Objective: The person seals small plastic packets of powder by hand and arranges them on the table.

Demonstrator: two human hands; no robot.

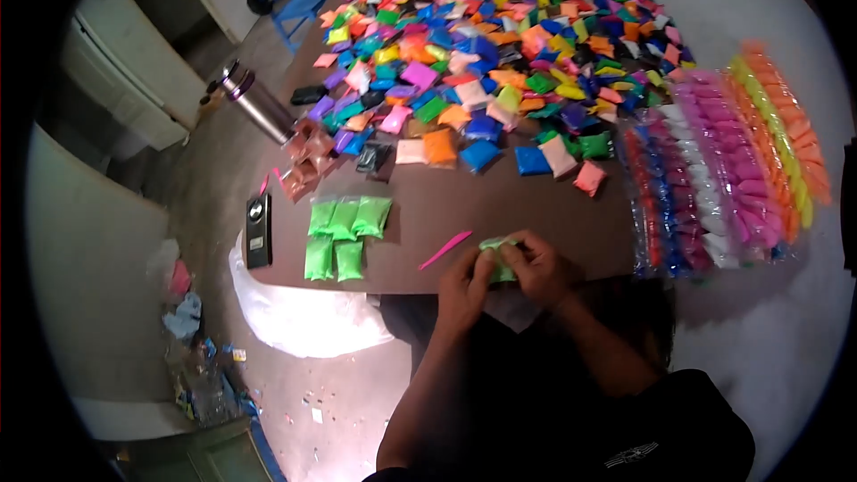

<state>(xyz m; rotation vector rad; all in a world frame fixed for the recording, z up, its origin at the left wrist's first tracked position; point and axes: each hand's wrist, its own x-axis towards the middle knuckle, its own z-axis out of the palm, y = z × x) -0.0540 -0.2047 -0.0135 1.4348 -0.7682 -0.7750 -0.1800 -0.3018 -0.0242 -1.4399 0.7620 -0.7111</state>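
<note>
At the table's near edge, my left hand (466,287) and my right hand (539,270) pinch a small light-green packet (503,271) between thumbs and fingers. The fingers partly cover it. A thin pink plastic tool (445,251) lies on the table just left of my left hand. Farther left, several filled light-green packets (344,219) lie flat, grouped in two rows.
A large heap of coloured packets (482,54) covers the table's far part. Joined strips of packets (714,170) hang over the right edge. At left are brown packets (308,161), a metal flask (257,107) and a black device (259,236). A white bag (303,321) lies below.
</note>
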